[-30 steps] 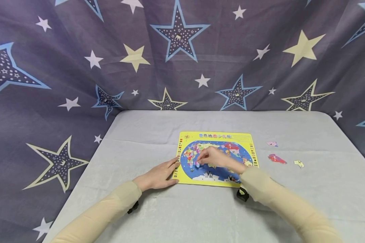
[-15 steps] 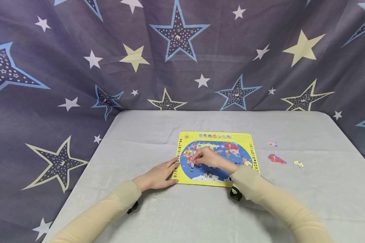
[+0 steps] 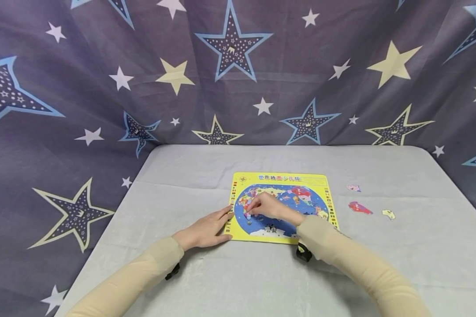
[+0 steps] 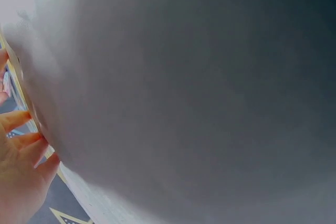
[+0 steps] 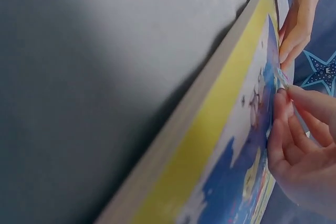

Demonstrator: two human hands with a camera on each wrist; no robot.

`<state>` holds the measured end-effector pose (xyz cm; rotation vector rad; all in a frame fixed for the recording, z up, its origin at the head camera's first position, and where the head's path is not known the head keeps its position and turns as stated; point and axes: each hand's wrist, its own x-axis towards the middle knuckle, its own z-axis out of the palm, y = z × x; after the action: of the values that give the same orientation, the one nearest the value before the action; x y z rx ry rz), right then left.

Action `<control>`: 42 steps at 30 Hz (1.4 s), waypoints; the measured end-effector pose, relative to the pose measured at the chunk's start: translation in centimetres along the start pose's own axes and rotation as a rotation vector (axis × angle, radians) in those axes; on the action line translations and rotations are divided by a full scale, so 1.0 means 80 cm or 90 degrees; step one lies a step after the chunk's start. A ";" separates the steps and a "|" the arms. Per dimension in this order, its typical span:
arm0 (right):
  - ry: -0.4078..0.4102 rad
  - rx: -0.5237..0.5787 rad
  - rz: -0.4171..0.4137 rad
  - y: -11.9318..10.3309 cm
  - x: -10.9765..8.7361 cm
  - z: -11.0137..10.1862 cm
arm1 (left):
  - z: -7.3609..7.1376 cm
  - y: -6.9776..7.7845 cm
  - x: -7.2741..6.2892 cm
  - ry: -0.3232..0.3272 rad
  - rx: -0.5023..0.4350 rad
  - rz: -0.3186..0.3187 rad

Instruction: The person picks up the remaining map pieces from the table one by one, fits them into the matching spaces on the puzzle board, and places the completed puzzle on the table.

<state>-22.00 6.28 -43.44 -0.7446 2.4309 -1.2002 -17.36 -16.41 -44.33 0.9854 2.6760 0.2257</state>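
Observation:
A yellow-bordered world map puzzle board (image 3: pixel 317 179) lies on the table, with a blue oval map of coloured land pieces inside. My left hand (image 3: pixel 206 229) rests at the board's left edge with its fingers spread; the left wrist view shows the fingertips along that edge. Over the left part of the map, my right hand (image 3: pixel 269 206) holds thumb and forefinger together low over the board. Between those fingertips, the right wrist view shows a small puzzle piece (image 5: pixel 283 78), tilted up from the board. Most of the piece is hidden by the fingers.
Right of the board lie three loose puzzle pieces: a pink one (image 3: pixel 354 188), a red and purple one (image 3: pixel 360 208) and a pale yellow one (image 3: pixel 388 214). A grey cloth covers the table (image 3: pixel 182 171). Behind it hangs a star-patterned curtain (image 3: pixel 262 127).
My right hand has shifted left across the map with the puzzle piece, mostly in the first half second, slightly since. The left hand has stayed at the board's left edge.

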 end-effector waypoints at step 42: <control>0.068 -0.087 -0.007 -0.005 0.000 0.017 | 0.002 -0.002 0.000 0.005 -0.001 0.004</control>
<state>-21.22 5.20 -43.93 -0.7503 2.6222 -1.1126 -17.43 -16.50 -44.55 0.9953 2.6797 0.2343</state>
